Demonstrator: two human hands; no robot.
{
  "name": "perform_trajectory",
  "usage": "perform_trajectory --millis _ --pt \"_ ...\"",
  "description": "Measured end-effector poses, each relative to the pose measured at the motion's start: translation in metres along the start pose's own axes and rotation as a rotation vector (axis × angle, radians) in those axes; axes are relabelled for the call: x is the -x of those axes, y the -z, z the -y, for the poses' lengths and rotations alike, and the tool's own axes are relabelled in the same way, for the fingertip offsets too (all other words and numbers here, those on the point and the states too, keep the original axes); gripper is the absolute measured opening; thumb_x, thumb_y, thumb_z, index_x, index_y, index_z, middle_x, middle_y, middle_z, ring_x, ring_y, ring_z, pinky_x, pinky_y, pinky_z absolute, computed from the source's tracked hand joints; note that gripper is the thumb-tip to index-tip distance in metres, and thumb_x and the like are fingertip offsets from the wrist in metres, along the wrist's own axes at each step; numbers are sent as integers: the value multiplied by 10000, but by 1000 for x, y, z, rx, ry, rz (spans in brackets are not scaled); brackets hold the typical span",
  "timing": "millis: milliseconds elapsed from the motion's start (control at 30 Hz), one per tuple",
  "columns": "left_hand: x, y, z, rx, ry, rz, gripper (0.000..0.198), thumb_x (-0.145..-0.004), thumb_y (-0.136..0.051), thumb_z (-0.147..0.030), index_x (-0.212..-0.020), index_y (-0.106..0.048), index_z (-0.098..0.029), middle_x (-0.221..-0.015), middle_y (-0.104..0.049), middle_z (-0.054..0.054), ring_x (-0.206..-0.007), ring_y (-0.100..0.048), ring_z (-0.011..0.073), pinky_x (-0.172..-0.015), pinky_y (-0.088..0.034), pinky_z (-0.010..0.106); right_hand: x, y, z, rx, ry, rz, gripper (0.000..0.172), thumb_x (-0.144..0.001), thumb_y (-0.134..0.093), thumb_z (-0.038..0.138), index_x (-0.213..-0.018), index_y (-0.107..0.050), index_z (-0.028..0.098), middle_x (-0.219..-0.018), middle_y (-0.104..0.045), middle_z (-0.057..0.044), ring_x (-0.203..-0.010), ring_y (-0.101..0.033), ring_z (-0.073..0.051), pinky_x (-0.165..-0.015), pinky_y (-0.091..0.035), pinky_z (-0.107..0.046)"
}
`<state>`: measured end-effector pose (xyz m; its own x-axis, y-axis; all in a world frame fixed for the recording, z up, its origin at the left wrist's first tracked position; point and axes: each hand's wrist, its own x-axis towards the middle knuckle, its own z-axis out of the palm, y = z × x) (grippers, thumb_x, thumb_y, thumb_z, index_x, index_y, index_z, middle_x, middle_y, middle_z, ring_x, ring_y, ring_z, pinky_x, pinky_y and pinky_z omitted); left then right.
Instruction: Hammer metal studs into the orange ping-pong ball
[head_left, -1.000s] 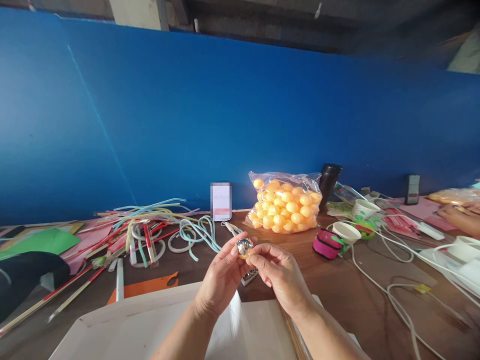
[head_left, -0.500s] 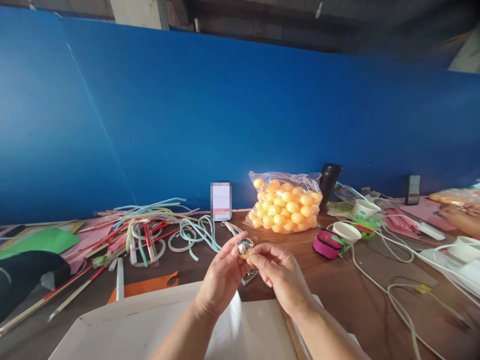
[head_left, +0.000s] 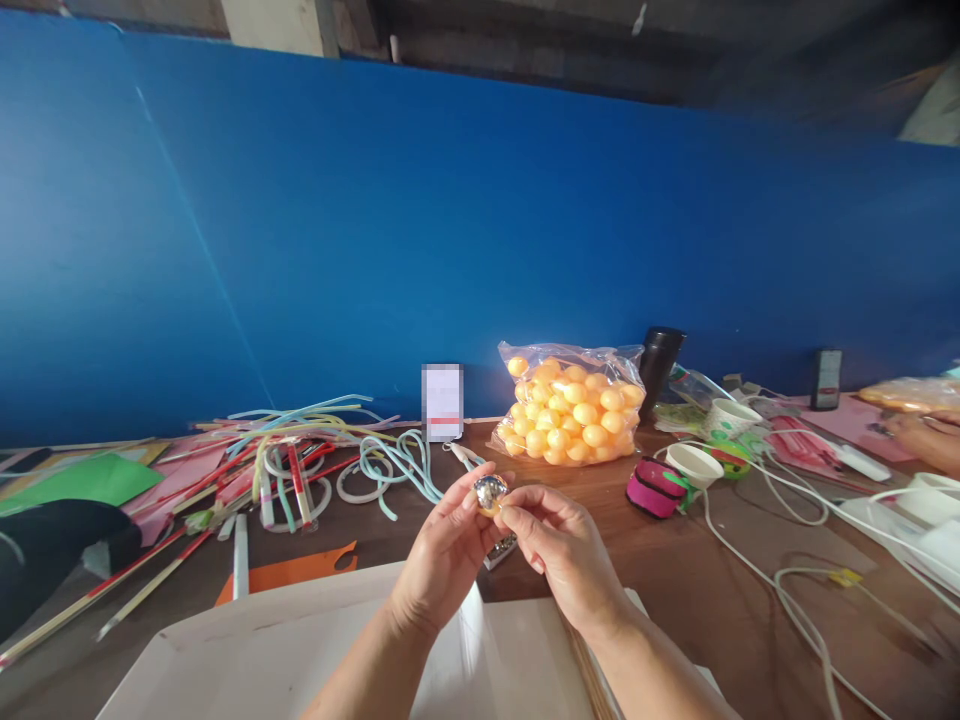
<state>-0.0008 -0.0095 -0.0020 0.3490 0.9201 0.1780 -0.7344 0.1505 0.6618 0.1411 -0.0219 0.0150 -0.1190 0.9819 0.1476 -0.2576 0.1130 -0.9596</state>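
A small ball, shiny silver over most of its visible face and orange along its lower edge, is held up above the table. My left hand grips it from the left with thumb and fingers. At its right edge, the thumb and fingertips of my right hand are pinched against it; whether a smaller piece sits between them is hidden. Partly covered by my hands, a small box of tiny shiny metal pieces lies below the ball.
A clear bag of orange balls stands by the blue wall, beside a black bottle. Sticks and pale tubes clutter the left. White cardboard lies under my forearms. Right are paper cups, cables and another person's hand.
My hands and the ball stay in nearly the same place. The other person's hand at the far right has shifted slightly.
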Motion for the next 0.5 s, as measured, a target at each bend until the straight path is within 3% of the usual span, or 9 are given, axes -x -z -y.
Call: perform_trajectory --millis 500 --pt "1 -2 -1 -28 -26 -37 339 -881 -537 -232 -1208 -613 -181 -1222 -623 119 -1076 -590 238 -924 -438 375 -1 2 -2 22 6 -8 171 -795 -733 337 -829 -693 175 -645 -638 10 -452 -363 -51 -424 -230 -196"
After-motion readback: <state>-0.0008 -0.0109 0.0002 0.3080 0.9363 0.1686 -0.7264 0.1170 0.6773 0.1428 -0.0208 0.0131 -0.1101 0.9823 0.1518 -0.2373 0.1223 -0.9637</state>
